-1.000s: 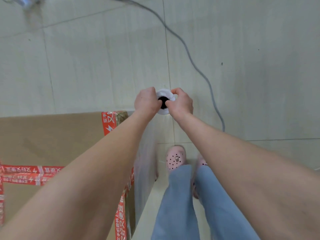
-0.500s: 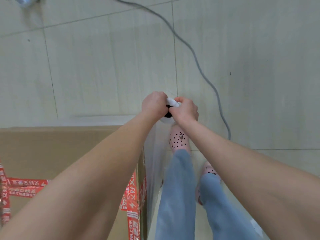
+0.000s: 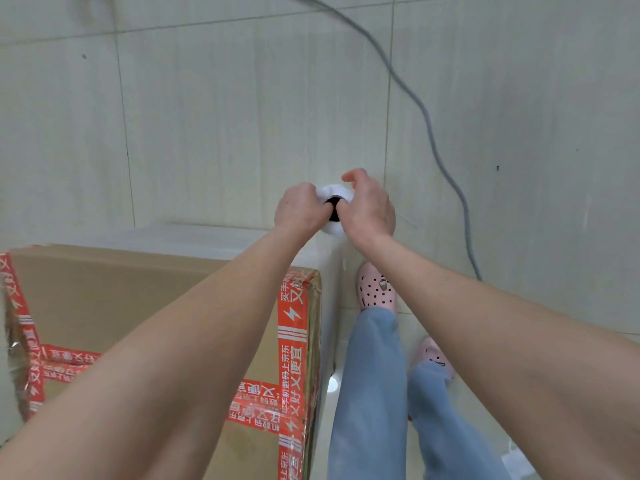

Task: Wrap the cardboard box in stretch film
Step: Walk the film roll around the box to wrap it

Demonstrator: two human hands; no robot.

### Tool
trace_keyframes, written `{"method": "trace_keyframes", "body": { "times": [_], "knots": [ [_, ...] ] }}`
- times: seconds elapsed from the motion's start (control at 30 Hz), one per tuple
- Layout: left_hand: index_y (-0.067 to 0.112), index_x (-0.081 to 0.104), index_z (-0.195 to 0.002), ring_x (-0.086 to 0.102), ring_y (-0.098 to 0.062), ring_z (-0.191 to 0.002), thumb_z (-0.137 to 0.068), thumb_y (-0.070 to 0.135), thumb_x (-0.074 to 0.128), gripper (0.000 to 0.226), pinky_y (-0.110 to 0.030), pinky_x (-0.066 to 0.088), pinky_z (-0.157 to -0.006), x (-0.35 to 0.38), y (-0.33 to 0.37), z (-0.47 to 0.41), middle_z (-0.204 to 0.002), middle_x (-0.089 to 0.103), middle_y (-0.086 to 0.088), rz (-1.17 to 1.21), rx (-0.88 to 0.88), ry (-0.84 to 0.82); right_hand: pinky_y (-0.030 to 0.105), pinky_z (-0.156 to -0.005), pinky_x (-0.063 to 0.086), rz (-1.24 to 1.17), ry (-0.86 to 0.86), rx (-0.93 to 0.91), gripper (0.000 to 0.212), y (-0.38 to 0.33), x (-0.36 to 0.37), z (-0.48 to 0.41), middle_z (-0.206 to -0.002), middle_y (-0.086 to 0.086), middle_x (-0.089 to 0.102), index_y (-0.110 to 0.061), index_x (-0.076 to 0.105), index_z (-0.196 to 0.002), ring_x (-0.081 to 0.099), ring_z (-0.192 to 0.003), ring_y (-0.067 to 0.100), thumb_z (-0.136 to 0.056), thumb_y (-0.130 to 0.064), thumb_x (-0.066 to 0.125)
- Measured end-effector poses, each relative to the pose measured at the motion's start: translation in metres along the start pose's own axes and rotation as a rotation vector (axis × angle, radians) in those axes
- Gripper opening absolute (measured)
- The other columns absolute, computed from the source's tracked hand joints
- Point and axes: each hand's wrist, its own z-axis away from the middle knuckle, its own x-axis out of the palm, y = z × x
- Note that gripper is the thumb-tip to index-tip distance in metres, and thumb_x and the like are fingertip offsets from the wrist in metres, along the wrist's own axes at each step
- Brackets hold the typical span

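A brown cardboard box (image 3: 138, 306) with red printed tape fills the lower left. I hold a white roll of stretch film (image 3: 333, 192) upright beyond the box's far right corner, seen end-on with its dark core. My left hand (image 3: 300, 207) grips the roll from the left, and my right hand (image 3: 369, 206) grips it from the right with the thumb at the core. A sheet of clear film (image 3: 327, 289) runs from the roll down along the box's right side and across its far edge.
A grey cable (image 3: 426, 116) snakes over the pale tiled floor (image 3: 207, 116) from the top to the right of my hands. My legs in blue trousers (image 3: 370, 393) and pink perforated clogs (image 3: 375, 287) stand right of the box.
I have stepped along the box's right side; my hands and the roll stay together past its far right corner. More of the box top and far edge shows, with film across it.
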Motion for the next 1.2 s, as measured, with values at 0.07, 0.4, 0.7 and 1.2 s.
{"method": "trace_keyframes", "body": {
  "times": [0.07, 0.4, 0.7, 1.2],
  "knots": [
    [0.007, 0.055, -0.082, 0.067, -0.031, -0.069, -0.081, 0.025, 0.053, 0.019, -0.040, 0.058, -0.067, 0.001, -0.002, 0.000, -0.084, 0.068, -0.015, 0.129, -0.057, -0.011, 0.027, -0.074, 0.035, -0.050, 0.013, 0.100, 0.041, 0.001, 0.001, -0.001, -0.125, 0.001, 0.051, -0.024, 0.047, -0.125, 0.056, -0.106, 0.024, -0.086, -0.020, 0.057],
    [0.011, 0.066, -0.100, 0.062, -0.029, -0.085, -0.079, 0.008, 0.049, 0.027, -0.032, 0.043, -0.061, -0.023, 0.018, -0.024, -0.091, 0.065, -0.008, -0.266, 0.271, 0.075, 0.030, -0.076, 0.045, 0.034, -0.084, 0.034, 0.027, -0.020, -0.006, -0.027, -0.105, 0.000, 0.062, -0.026, 0.057, -0.103, 0.059, -0.095, 0.023, -0.078, -0.014, 0.058],
    [0.009, 0.055, -0.076, 0.051, -0.027, -0.071, -0.077, 0.012, 0.057, 0.004, -0.029, 0.035, -0.057, -0.043, 0.000, -0.045, -0.073, 0.055, -0.007, 0.021, 0.017, 0.127, 0.024, -0.076, 0.035, -0.074, -0.072, 0.087, 0.046, -0.047, -0.001, -0.038, -0.124, 0.001, 0.054, -0.021, 0.049, -0.128, 0.055, -0.099, 0.021, -0.084, -0.029, 0.062],
    [0.009, 0.054, -0.068, 0.069, -0.029, -0.065, -0.073, 0.021, 0.065, 0.017, -0.042, 0.059, -0.065, -0.063, -0.037, -0.049, -0.066, 0.059, -0.005, 0.497, -0.362, 0.127, 0.027, -0.089, 0.043, 0.078, -0.253, -0.084, 0.047, -0.101, 0.017, -0.061, -0.122, -0.001, 0.064, -0.027, 0.057, -0.127, 0.058, -0.112, 0.021, -0.082, -0.016, 0.058]
  ]
}}
